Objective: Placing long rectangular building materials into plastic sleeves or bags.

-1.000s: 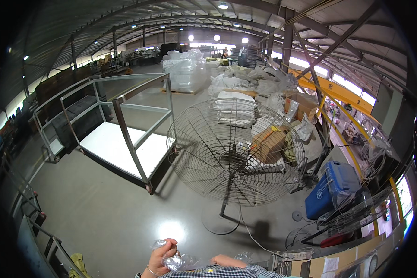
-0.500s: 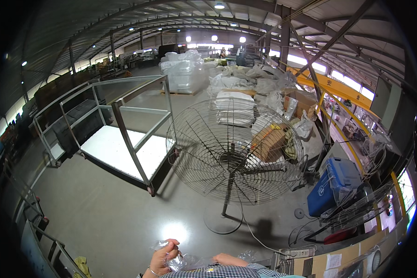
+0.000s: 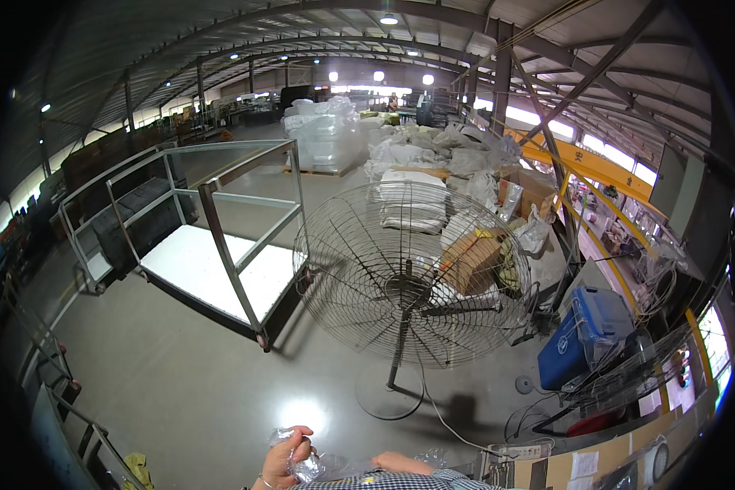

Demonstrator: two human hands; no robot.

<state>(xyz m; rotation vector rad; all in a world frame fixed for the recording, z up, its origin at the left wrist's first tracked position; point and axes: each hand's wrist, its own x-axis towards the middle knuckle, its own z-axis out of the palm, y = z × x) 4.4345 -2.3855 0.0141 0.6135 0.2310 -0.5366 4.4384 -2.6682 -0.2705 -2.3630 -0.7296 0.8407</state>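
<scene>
Left hand [image 3: 282, 459] stands upright at my view's lower edge, fingers curled around crumpled clear plastic [image 3: 308, 469], which spreads between the hands. Apart from it, the right hand [image 3: 402, 463] lies sideways, pointing leftward; I cannot tell whether it grips anything.

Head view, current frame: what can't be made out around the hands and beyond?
Head view, crinkled clear plastic film: part inside the bare left hand, hidden by its fingers.
Head view, bare right hand: lower part and grip, hidden by black-and-white checked fabric.
Head view, distant person: activity, too small.
</scene>
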